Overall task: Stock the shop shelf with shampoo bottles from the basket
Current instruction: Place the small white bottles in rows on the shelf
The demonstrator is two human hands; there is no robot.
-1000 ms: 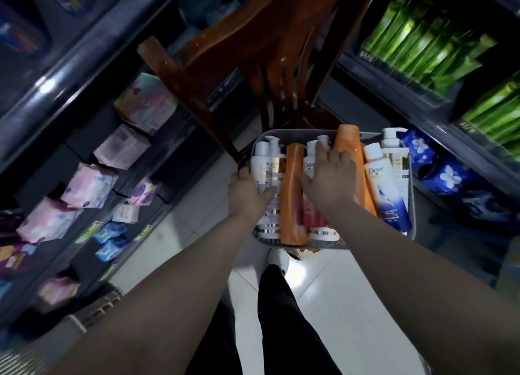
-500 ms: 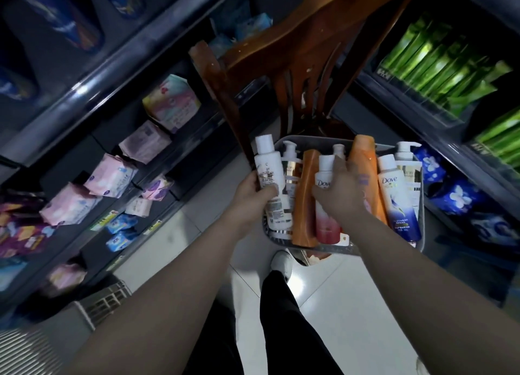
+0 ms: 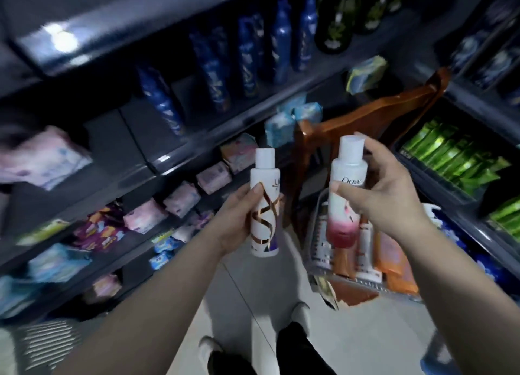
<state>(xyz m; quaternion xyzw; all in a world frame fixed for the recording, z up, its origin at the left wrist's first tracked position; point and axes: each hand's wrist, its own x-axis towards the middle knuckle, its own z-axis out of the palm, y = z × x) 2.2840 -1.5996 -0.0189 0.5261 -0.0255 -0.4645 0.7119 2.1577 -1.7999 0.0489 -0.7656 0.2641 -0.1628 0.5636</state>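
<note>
My left hand grips a white shampoo bottle with gold swirls, held upright in mid-air. A white Dove bottle with a pink-red base is gripped by my right hand, above the basket. The grey wire basket sits on a wooden chair at lower right. Orange bottles and white bottles lie in it. To the upper left a dark shelf carries a row of blue bottles.
The wooden chair's back rises behind the basket. Lower left shelves hold pink and blue packets. Green packs fill the right-hand shelf. Pale floor tiles and my white shoes lie below.
Both hands have lifted their bottles up out of the basket. The view has tilted up and left, bringing the blue-bottle shelf into sight.
</note>
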